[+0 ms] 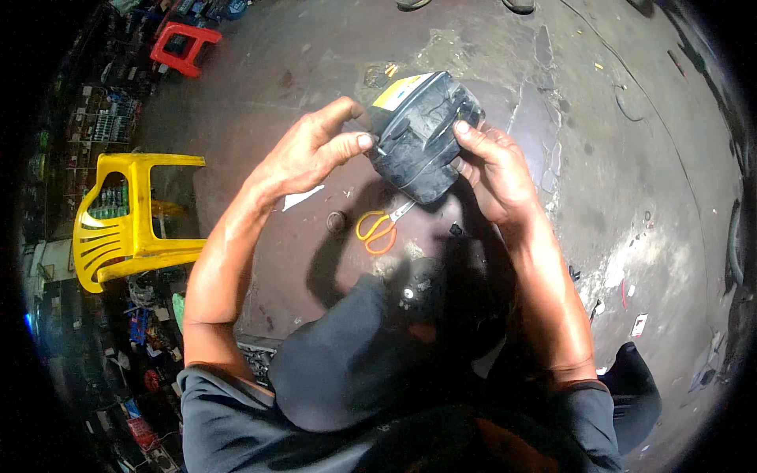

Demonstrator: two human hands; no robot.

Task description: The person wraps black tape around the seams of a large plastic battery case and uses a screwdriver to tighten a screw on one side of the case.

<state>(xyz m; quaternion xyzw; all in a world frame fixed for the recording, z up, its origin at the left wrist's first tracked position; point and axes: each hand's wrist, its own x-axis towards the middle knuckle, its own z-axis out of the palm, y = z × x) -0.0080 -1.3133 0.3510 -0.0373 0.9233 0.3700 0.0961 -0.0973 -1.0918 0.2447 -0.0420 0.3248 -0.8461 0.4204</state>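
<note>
A scuffed black plastic case [426, 130] with a yellow and white label on its far side is held up, tilted, above the floor. Around its right end, my right hand [498, 162] grips it, the thumb pressed on the face and the other fingers partly behind. My left hand [319, 150] is at the left edge, thumb and forefinger closed on the corner; their tips are partly hidden. On the floor beneath lie scissors [378, 233] with yellow-orange handles, the blade tips covered by the case.
To the left are a yellow plastic chair [143, 246] and, farther off, a red plastic stool [186, 47]. Cluttered parts and tools fill the left side. A small round ring [336, 221] and a white scrap [303, 197] lie near the scissors. A thin cable [631, 79] crosses the floor at right.
</note>
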